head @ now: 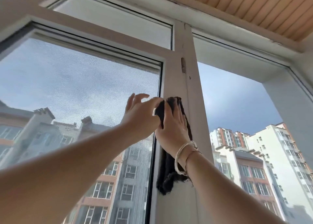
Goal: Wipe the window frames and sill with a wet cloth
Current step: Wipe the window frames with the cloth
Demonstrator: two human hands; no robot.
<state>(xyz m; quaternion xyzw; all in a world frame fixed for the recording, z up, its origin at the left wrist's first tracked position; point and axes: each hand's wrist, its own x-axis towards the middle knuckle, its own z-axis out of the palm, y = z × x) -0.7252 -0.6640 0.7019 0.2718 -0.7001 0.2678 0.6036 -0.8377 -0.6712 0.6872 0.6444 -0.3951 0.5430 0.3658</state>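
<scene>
A dark cloth (166,178) lies against the white vertical window frame post (187,74), its lower end hanging loose. My right hand (174,127) presses flat on the cloth with straight fingers pointing up; a pale bracelet sits on that wrist. My left hand (140,115) is raised just to the left, in front of the mesh screen (84,88). Its fingers are loosely spread, and its thumb side meets the cloth's upper left edge. The cloth hides the thumb.
The white horizontal frame bar (101,35) and an upper pane run above the screen. Right of the post the window opening (237,105) shows sky and apartment blocks. A wood-slat ceiling (254,6) is overhead. A small dark latch plate (183,65) sits on the post.
</scene>
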